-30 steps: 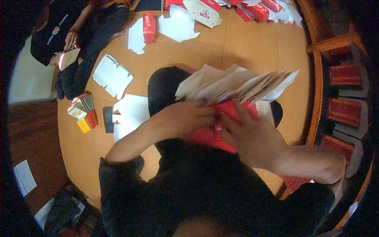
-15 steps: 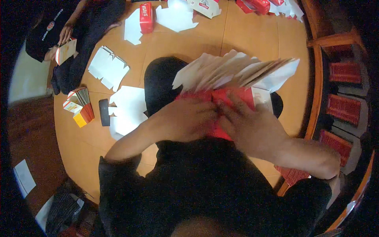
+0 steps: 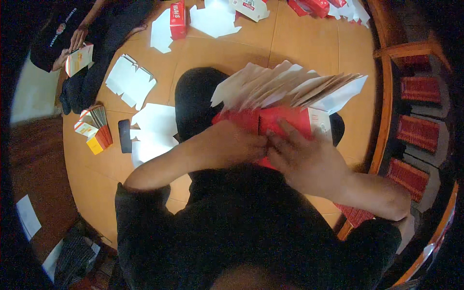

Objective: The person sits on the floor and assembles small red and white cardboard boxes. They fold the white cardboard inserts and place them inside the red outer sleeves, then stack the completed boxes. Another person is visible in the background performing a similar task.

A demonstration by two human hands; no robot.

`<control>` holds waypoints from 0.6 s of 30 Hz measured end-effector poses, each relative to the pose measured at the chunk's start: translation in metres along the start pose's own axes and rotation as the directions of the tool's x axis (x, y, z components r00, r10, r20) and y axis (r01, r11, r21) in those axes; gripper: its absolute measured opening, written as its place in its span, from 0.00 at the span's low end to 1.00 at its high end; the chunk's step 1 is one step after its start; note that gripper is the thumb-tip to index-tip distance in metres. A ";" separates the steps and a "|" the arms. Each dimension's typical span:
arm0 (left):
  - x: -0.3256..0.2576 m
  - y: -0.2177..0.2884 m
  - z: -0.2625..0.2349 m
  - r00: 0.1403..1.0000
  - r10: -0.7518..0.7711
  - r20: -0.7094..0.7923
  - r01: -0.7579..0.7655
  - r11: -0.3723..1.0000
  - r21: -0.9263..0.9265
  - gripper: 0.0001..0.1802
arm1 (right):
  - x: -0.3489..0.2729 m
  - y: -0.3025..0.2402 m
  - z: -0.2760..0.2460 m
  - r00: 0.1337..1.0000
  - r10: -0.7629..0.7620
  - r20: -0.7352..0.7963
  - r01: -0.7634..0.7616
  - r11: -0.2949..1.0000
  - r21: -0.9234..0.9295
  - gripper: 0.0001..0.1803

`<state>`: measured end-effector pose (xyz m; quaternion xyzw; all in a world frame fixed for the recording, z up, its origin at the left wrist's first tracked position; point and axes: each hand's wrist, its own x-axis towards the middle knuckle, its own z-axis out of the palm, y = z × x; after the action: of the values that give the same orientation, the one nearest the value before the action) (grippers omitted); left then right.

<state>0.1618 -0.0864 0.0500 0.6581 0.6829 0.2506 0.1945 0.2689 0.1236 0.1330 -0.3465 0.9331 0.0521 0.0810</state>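
A bundle of flat red-and-white cardboard cartons (image 3: 295, 118) lies across my lap, its pale flaps (image 3: 270, 87) fanned out along the far side. My left hand (image 3: 237, 143) is closed on the red part of a carton, its fingers curled in toward the middle. My right hand (image 3: 311, 157) grips the same red cardboard from the right; one finger is stretched over the red face and the others are bent toward my left fingertips. Both hands nearly meet at the centre. What lies under the fingers is hidden.
White unfolded carton blanks (image 3: 154, 130), a dark phone (image 3: 125, 136) and a yellow-red carton bundle (image 3: 99, 135) lie on the left floor. A stack of white blanks (image 3: 130, 81) and a red carton (image 3: 178, 21) are farther off. Another person's hands (image 3: 77, 46) hold a carton. Wooden shelving (image 3: 386, 106) borders the right.
My fingers have shifted only slightly over the red cardboard, and the bundle stays in my lap. The view has moved a little. The other person's carton has tilted slightly.
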 end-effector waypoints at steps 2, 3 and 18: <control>-0.001 0.001 0.005 0.999 0.022 -0.048 -0.021 1.000 0.022 0.10 | 0.000 -0.001 0.001 1.000 0.003 -0.004 -0.003 1.000 0.010 0.21; -0.001 0.001 0.006 0.997 0.031 -0.072 -0.028 0.999 0.033 0.10 | 0.001 -0.001 0.001 1.000 0.003 -0.006 -0.003 1.000 0.016 0.20; 0.012 -0.002 -0.016 0.996 -0.051 0.067 0.026 0.943 0.332 0.12 | 0.020 0.013 -0.015 0.937 0.114 0.329 -0.143 0.987 0.068 0.40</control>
<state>0.1502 -0.0762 0.0627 0.6769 0.7201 0.1041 0.1115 0.2437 0.1185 0.1440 -0.2674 0.9291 0.0712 0.2454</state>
